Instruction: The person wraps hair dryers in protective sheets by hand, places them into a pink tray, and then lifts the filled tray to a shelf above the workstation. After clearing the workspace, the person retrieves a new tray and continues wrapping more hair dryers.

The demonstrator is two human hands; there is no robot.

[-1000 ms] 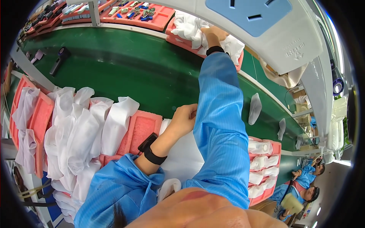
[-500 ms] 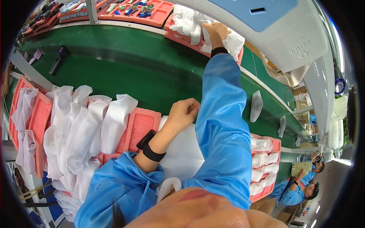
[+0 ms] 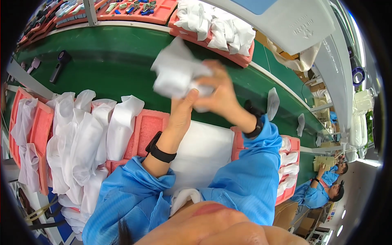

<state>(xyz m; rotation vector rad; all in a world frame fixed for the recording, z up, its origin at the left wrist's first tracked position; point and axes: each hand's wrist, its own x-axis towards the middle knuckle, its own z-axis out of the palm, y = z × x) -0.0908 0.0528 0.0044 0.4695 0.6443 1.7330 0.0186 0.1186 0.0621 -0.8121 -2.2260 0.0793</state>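
Observation:
A white soft wrapped bundle (image 3: 173, 69), blurred by motion, is held up over the green conveyor belt (image 3: 122, 65); what lies inside it is hidden. My left hand (image 3: 184, 107) grips its near lower edge, thumb pressed upward against it. Curled around its right side are the fingers of my right hand (image 3: 220, 92), smeared by movement. Farther off, a pink foam tray (image 3: 228, 50) bears more white wrapped bundles (image 3: 230, 34). Below my hands, a white sheet (image 3: 202, 153) lies flat between pink trays.
At left, long white wrapped items (image 3: 83, 143) fill a pink tray (image 3: 151, 130). Another tray (image 3: 292, 192) with wrapped pieces stands at right. On the belt lie a dark handheld device (image 3: 60, 67) and a white pouch (image 3: 273, 104). Two people (image 3: 318, 192) work farther right.
My right hand has come back from the far tray with a white wrapped bundle. My left hand has lifted slightly and now holds the bundle too.

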